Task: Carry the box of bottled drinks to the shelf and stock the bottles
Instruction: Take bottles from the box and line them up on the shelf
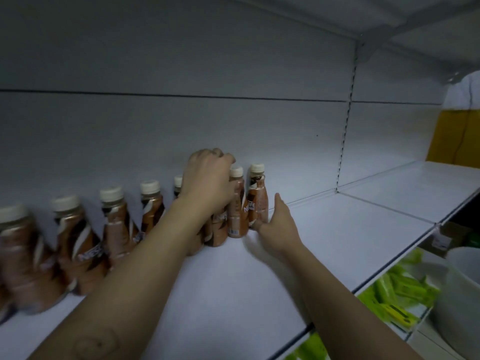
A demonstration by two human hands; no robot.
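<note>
Now the left hand (207,178) is curled down over the cap of an upright bottle, gripping it at the row's right end on the white shelf (324,224). Just to its right stands the end bottle (258,196), long axis vertical, and the right hand (279,222), open and flat, touches its base from the right, being the nearer.
</note>
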